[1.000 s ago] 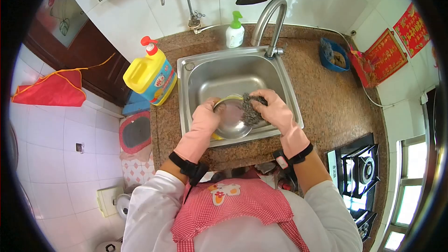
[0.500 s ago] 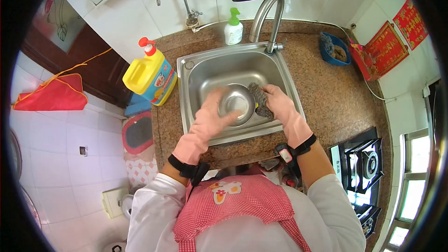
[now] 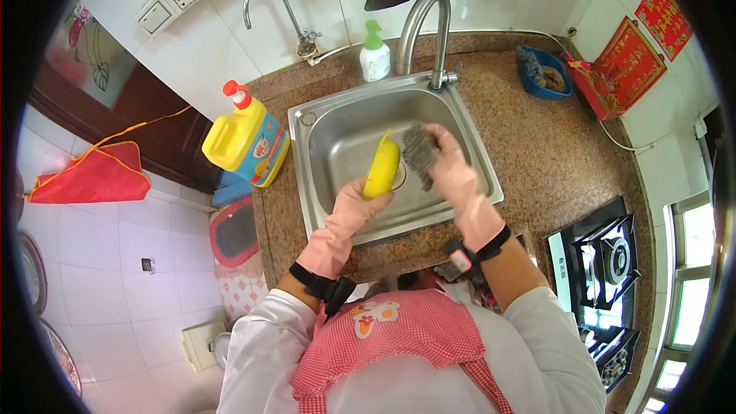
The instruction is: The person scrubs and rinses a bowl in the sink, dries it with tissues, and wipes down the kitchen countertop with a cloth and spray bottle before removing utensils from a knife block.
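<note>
Yellow bowl (image 3: 380,170) gripped in the left hand's (image 3: 354,211) closed fingers, scourer (image 3: 418,153) pinched in the right (image 3: 457,180), slightly apart; for scouring contact, the gap would need to be closed.

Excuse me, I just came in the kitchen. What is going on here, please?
A person in pink rubber gloves is working over a stainless-steel sink. The left hand grips a yellow round bowl, tipped on its side. The right hand holds a grey, mesh-like scouring pad close beside it. Both things are above the basin. No water can be seen coming from the curved metal tap. A yellow plastic jug with a red pump stands on the counter beside the sink.
</note>
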{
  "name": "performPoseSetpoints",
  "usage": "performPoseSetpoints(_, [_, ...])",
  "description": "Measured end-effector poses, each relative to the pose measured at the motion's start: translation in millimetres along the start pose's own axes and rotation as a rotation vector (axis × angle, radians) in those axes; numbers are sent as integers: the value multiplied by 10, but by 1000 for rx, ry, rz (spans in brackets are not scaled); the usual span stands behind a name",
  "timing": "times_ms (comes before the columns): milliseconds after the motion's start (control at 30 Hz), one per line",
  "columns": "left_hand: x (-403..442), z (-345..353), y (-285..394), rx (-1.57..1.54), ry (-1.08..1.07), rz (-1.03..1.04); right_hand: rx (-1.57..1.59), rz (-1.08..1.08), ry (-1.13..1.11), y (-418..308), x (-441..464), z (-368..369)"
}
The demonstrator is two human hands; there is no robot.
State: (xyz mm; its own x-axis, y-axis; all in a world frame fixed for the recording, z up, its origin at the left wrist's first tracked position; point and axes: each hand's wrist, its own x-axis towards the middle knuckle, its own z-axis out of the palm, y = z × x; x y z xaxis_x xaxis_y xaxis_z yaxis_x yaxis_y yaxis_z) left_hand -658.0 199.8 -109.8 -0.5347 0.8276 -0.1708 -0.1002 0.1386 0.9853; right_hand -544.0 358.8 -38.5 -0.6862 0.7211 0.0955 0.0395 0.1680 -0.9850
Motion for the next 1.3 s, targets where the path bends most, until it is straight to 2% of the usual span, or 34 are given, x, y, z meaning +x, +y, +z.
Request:
performPoseSetpoints(67, [102,18,-156,-156,-93,73,-412,-603,73,283,-48,251])
performPoseSetpoints(100, [97,28,-169,-829,-195,-31,-443,-478,4,181,-102,382])
performPoseSetpoints(133, [110,89,-183,-563,-168,93,-469,-350,-63,92,-146,462])
performPoseSetpoints(167, [119,155,-173,-296,-113,205,-411,-412,18,189,-55,479])
performPoseSetpoints(200, [56,192,82,42,-67,204,-318,-386,32,328,81,482])
performPoseSetpoints(267, [16,169,263,8,-123,-73,-135,-340,65,436,306,424])
performPoseSetpoints(300, [15,144,305,-6,-148,-209,-23,-175,-51,408,279,393])
performPoseSetpoints(367, [149,98,52,-198,-55,0,-305,-451,-51,250,66,496])
performPoseSetpoints(400, [96,144,89,-165,-11,73,-448,-580,-54,203,-23,544])
performPoseSetpoints(433, [44,189,128,-130,36,144,-415,-575,-30,245,10,565])
performPoseSetpoints(467, [-7,234,168,-91,86,212,-310,-478,-36,353,102,566])
performPoseSetpoints(533, [-75,159,348,-47,-38,-44,-98,-301,-49,538,392,501])
performPoseSetpoints(567, [-101,153,486,7,-24,-104,52,-301,-139,420,369,389])
performPoseSetpoints(700, [-58,37,466,-339,-62,-101,162,-198,-263,469,270,384])
performPoseSetpoints(800, [31,-5,405,-580,-24,-31,-37,-200,-270,379,95,498])
performPoseSetpoints(833, [2,-31,414,-479,-11,-47,-198,-336,-164,317,37,548])
performPoseSetpoints(933, [-19,-17,450,-289,-96,-60,-12,-227,-144,161,130,479])
performPoseSetpoints(967, [-32,-25,446,-374,-133,-75,109,-177,-123,369,304,528])
performPoseSetpoints(1067, [-16,-6,396,-618,-85,-68,40,-234,-48,536,399,563])
performPoseSetpoints(1167, [25,10,317,-841,-66,40,-192,-371,33,267,120,619])
performPoseSetpoints(1200, [17,-1,327,-822,-101,26,-246,-418,59,254,77,633])
performPoseSetpoints(1233, [-6,-15,343,-802,-136,6,-116,-365,40,268,128,614])
performPoseSetpoints(1300, [-24,3,347,-795,-172,-4,5,-127,8,334,216,577])
